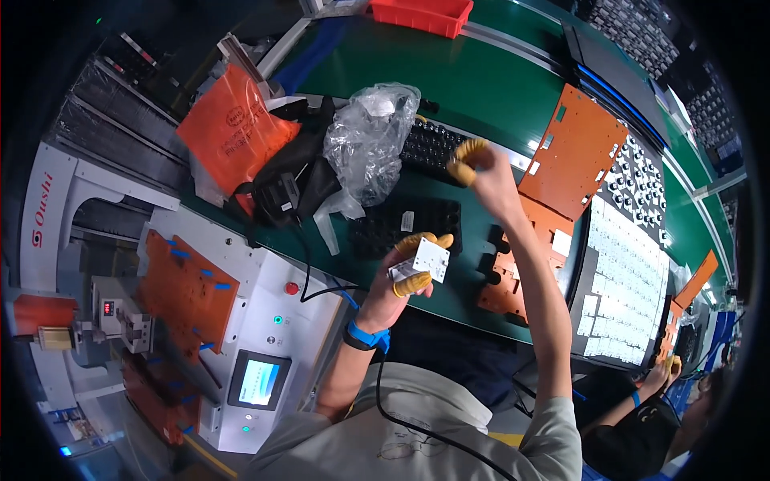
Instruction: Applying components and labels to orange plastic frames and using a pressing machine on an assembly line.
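Left hand [411, 268] fingers grip a small white square part [428, 260] just before the black tray [401, 224]; right hand [473, 164], fingers pinched closed, hovers beyond the tray.

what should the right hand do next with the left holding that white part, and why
Probably bring the right hand back down to the small white part. The left hand holds the part up in its fingertips, while the right is raised over the black tray, fingers pinched together.

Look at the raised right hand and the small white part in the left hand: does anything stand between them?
Nothing visible does. The right hand is raised over the black tray; the left hand holds the white part nearer the body, with only open air between.
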Demonstrator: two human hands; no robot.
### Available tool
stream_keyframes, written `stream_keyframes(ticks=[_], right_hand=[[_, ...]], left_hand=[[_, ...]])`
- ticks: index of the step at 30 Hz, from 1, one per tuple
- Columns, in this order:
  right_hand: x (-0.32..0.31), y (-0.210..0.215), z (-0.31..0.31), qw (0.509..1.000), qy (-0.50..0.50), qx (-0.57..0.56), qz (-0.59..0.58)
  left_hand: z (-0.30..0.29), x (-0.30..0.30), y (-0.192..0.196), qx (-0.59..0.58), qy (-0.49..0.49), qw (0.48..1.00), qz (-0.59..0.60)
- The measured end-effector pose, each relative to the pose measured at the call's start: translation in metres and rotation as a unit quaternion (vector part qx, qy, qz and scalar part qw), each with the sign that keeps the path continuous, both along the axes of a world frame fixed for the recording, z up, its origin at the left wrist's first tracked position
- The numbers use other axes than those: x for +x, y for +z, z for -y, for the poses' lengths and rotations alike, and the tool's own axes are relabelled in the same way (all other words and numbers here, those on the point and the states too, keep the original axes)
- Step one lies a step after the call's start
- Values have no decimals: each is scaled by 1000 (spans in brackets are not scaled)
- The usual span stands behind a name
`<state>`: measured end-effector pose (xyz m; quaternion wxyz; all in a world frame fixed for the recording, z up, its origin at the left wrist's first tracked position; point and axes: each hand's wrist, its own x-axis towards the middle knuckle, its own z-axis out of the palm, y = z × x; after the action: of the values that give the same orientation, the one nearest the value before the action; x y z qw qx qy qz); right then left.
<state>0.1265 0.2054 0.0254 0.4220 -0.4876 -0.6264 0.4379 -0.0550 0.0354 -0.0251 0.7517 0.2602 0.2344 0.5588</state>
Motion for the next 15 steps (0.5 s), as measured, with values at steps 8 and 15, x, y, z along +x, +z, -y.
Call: stream_keyframes(ticks=[8, 15], right_hand=[[20, 38, 127, 977, 133, -49, -158], [28, 42, 160, 974, 35, -142, -175]], left_hand=[[2, 14, 39, 139, 162, 945, -248], [8, 29, 63, 340, 271, 765, -475]])
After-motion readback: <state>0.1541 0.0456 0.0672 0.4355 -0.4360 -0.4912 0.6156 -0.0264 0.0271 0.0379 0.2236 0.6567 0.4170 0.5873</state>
